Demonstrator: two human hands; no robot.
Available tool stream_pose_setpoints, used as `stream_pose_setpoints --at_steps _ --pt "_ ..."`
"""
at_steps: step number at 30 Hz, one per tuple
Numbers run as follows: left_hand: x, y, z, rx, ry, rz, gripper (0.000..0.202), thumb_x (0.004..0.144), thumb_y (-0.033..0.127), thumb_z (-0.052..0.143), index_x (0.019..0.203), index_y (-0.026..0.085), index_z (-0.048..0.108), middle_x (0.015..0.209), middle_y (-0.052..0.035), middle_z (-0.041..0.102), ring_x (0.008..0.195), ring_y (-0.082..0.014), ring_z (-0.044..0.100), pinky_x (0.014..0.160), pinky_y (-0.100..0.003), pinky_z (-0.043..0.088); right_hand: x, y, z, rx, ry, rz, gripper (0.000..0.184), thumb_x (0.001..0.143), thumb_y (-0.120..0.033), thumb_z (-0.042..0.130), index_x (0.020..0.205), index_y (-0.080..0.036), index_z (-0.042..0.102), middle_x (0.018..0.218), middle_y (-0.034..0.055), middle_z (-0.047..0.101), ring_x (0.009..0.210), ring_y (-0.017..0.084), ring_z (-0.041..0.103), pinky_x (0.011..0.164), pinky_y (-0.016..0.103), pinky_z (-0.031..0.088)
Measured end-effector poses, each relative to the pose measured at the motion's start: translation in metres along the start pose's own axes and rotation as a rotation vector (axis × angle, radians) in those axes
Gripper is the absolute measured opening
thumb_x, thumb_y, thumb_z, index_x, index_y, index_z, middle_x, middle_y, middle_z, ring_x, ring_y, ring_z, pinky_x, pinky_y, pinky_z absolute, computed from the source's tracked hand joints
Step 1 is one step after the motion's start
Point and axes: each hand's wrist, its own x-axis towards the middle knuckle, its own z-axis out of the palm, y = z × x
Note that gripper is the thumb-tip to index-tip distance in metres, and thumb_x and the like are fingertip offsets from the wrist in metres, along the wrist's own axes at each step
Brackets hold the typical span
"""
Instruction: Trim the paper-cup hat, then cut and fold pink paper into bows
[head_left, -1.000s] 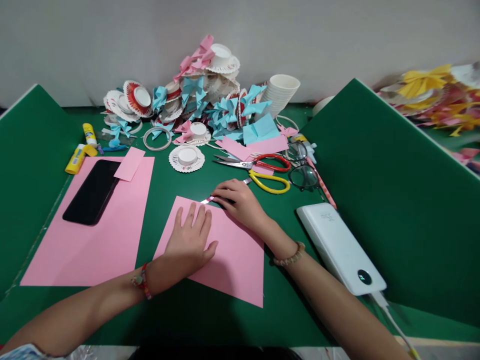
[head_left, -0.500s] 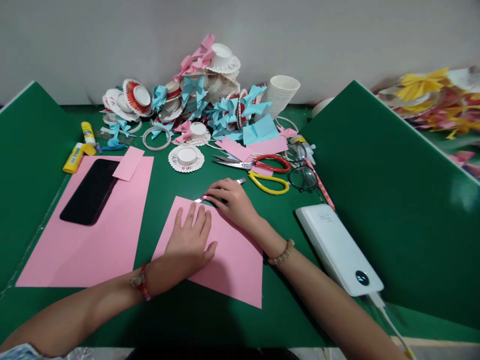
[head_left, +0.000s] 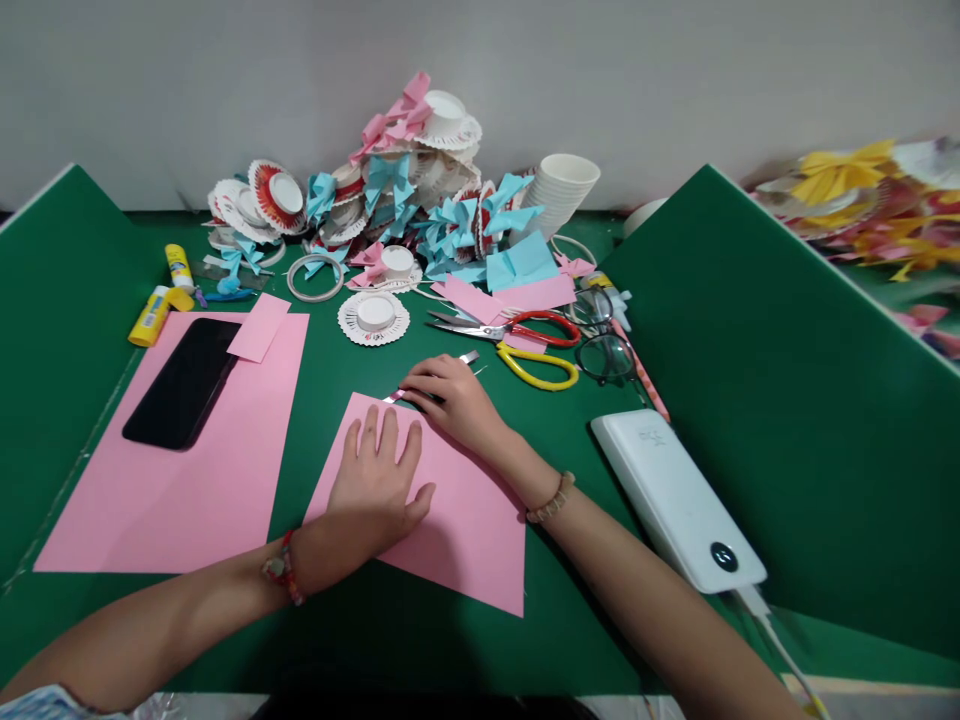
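Observation:
A pink paper sheet [head_left: 472, 540] lies slantwise on the green table in front of me. My left hand [head_left: 375, 475] is flat on its left part, fingers spread. At the sheet's far edge, my right hand [head_left: 454, 400] is closed over a slim, shiny metal strip [head_left: 469, 357]. Both ends of this strip stick out from under the fingers, and its middle is hidden, so its exact kind is unclear. Just beyond my right hand rest scissors [head_left: 540, 380] with one red and one yellow handle. A white paper hat [head_left: 375, 315] sits farther back.
On the left, a black phone [head_left: 184, 385] lies on another pink sheet [head_left: 225, 500], near glue sticks [head_left: 150, 315]. A pile of paper hats and bows [head_left: 390, 185] and stacked cups [head_left: 562, 185] stand behind. Glasses [head_left: 606, 355], a white power bank [head_left: 675, 500] and a green partition [head_left: 795, 400] are right.
My right hand has slid slightly left along the sheet's far edge, taking the metal strip with it. The left hand stays on the paper, its fingers shifted a little left.

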Motion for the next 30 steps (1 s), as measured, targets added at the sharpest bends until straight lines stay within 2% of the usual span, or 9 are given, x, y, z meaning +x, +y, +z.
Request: stream_pose_setpoints --at_steps 5,10,15,22,25,30 --pt "-0.002 0.003 0.000 0.020 0.014 -0.008 0.063 0.082 0.048 0.051 0.130 0.008 0.051 0.132 -0.0277 0.048 0.125 -0.0428 0.043 0.098 -0.054 0.039 -0.001 -0.001 0.000 0.004 -0.004 0.020 0.023 0.090 -0.029 0.049 0.084 -0.019 0.069 0.089 0.0075 0.069 0.079 0.018 0.054 0.071 0.035 0.039" --pt "-0.005 0.012 0.001 0.029 0.043 -0.010 0.073 0.080 0.061 0.046 0.130 0.007 0.051 0.129 -0.0296 0.050 0.123 -0.0451 0.043 0.099 -0.055 0.038 -0.004 -0.001 -0.003 0.015 0.002 0.033 0.024 0.090 -0.031 0.049 0.084 -0.018 0.070 0.089 0.0082 0.068 0.080 0.018 0.055 0.071 0.034 0.039" --pt "-0.004 0.018 -0.001 0.031 0.023 -0.030 0.082 0.076 0.069 0.045 0.130 0.007 0.050 0.130 -0.0300 0.049 0.122 -0.0454 0.044 0.098 -0.055 0.038 -0.007 0.000 -0.004 0.015 0.010 0.021 0.025 0.090 -0.030 0.050 0.084 -0.017 0.070 0.089 0.0083 0.068 0.079 0.018 0.055 0.071 0.035 0.039" --pt "-0.001 0.017 -0.001 0.023 -0.016 -0.025 0.084 0.075 0.070 0.044 0.130 0.006 0.050 0.129 -0.0307 0.049 0.122 -0.0454 0.045 0.096 -0.056 0.037 -0.005 -0.003 -0.003 -0.001 0.006 0.054 0.023 0.088 -0.030 0.052 0.083 -0.018 0.071 0.088 0.0084 0.069 0.079 0.019 0.055 0.071 0.036 0.039" --pt "0.001 0.005 -0.001 0.013 0.026 0.038 0.076 0.079 0.065 0.045 0.125 0.005 0.053 0.124 -0.0295 0.053 0.117 -0.0439 0.049 0.091 -0.053 0.042 -0.004 -0.003 -0.003 0.001 0.005 0.066 0.022 0.088 -0.030 0.053 0.083 -0.019 0.071 0.088 0.0085 0.069 0.080 0.020 0.055 0.071 0.036 0.039" --pt "0.003 -0.021 -0.001 -0.027 0.120 0.134 0.053 0.086 0.043 0.046 0.113 -0.001 0.058 0.112 -0.0248 0.061 0.105 -0.0324 0.058 0.085 -0.040 0.049 -0.005 -0.003 -0.002 -0.006 0.011 0.071 0.023 0.088 -0.031 0.052 0.084 -0.020 0.071 0.088 0.0080 0.068 0.079 0.019 0.055 0.070 0.035 0.038"
